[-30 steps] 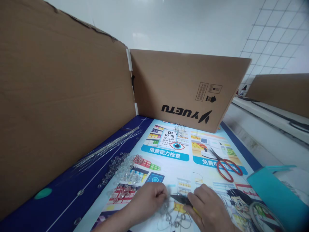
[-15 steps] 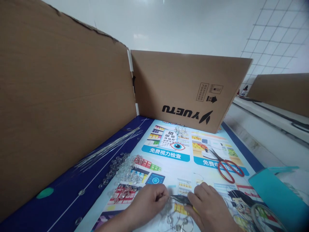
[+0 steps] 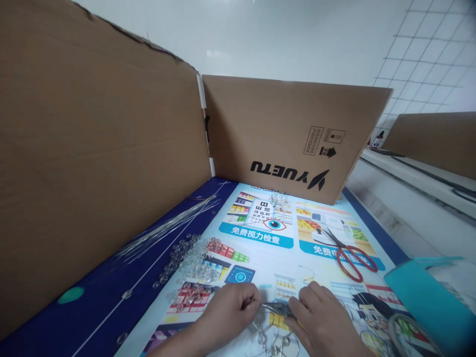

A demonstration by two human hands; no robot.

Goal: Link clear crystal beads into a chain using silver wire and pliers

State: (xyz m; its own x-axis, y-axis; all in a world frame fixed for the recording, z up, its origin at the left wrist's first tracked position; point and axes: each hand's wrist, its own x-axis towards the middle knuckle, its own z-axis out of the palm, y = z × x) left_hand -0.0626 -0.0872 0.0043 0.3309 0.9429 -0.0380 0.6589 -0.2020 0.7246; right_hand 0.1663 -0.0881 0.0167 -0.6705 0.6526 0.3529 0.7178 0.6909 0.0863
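My right hand (image 3: 322, 317) is closed round a pair of pliers (image 3: 278, 308), whose dark jaws point left. The jaw tips reach the fingertips of my left hand (image 3: 238, 310), which is closed in a pinch on a thin wire, mostly hidden by the fingers. Below and between both hands are wire loops with clear beads (image 3: 274, 349) on them. A heap of clear round beads (image 3: 197, 263) lies left of my hands. Farther off to the right, scissors (image 3: 355, 260) with red handles rest on the printed table cover (image 3: 260, 272).
A bundle of straight wires (image 3: 171, 225) lies along the left cardboard panel (image 3: 104, 139). Another panel (image 3: 290, 134) stands at the back, with a small cluster of beaded wire (image 3: 278, 201) before it. To the right are a turquoise packet (image 3: 427, 302) and a wire coil (image 3: 394, 327).
The pliers have turned slightly in my right hand, their jaws still at my left fingertips. Both hands stay almost in place; the whole view has shifted a little.
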